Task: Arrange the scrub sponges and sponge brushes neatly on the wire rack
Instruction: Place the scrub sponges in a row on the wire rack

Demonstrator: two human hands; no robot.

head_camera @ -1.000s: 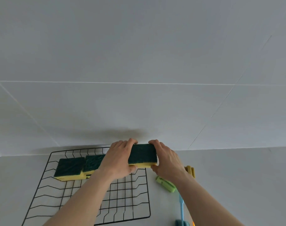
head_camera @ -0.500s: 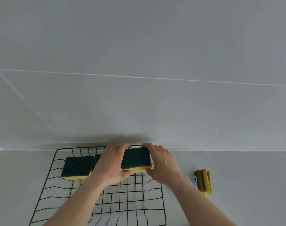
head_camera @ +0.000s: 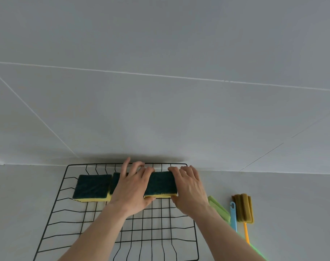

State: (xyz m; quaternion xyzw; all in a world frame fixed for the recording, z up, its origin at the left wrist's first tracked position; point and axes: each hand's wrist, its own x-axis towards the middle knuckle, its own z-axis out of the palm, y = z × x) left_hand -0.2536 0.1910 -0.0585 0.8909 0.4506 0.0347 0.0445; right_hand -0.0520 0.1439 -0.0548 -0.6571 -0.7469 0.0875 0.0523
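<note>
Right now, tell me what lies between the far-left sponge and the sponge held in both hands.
In the head view, a middle sponge, mostly hidden under the left hand, lies between the far-left sponge and the held sponge on the wire rack.

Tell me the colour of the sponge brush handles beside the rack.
Blue handle and orange handle, head view.

3 scrub sponges (head_camera: 92, 187) on 1 wire rack (head_camera: 66, 219). 3 sponge brushes (head_camera: 243, 208) beside it. 2 hands (head_camera: 132, 191) in view.
</note>
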